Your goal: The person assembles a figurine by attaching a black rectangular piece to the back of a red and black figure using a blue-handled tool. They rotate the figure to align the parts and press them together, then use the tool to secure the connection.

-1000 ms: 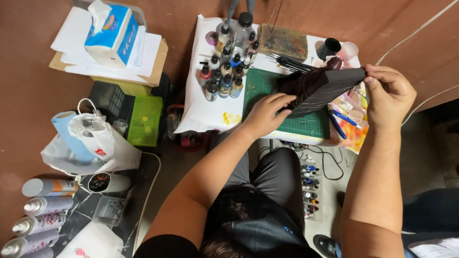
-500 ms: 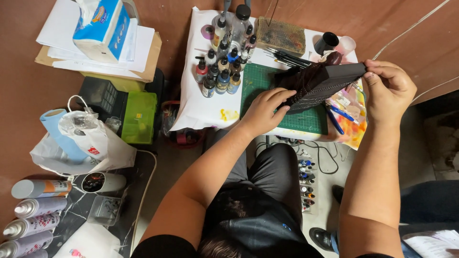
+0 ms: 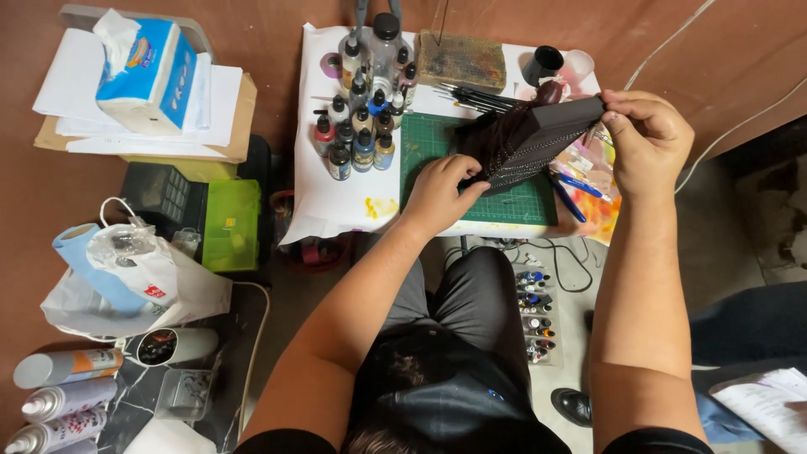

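Head view: the cluster of small dropper-cap paint bottles (image 3: 363, 126) stands just left of the left hand (image 3: 439, 192), which with the right hand (image 3: 646, 139) pinches the dark studded fabric pouch (image 3: 531, 141) above the green cutting mat (image 3: 471, 181). A careless swing might topple the bottles.

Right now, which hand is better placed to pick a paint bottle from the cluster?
Left: it grips the dark piece's near end, right beside the bottles. The right pinches the far end.
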